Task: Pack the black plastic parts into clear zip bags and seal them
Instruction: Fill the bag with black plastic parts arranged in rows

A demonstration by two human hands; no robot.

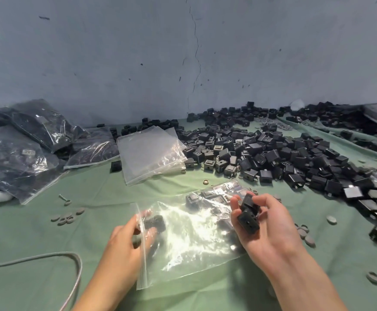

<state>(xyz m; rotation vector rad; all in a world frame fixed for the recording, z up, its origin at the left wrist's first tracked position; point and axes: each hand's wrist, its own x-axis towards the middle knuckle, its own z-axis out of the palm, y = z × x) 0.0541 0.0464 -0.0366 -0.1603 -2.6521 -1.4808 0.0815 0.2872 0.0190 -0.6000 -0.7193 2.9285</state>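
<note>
A clear zip bag lies on the green cloth in front of me, its mouth to the left, with several black plastic parts inside its far end. My left hand has its fingers inside the bag's mouth, holding one black part there. My right hand hovers over the bag's right side and grips two or three black parts between fingers and thumb. A big heap of loose black parts covers the cloth at the right and back.
A stack of empty clear zip bags lies behind the open bag. Filled bags are piled at the left. Small grey discs are scattered on the cloth, more at the right. A grey cord loops at the lower left.
</note>
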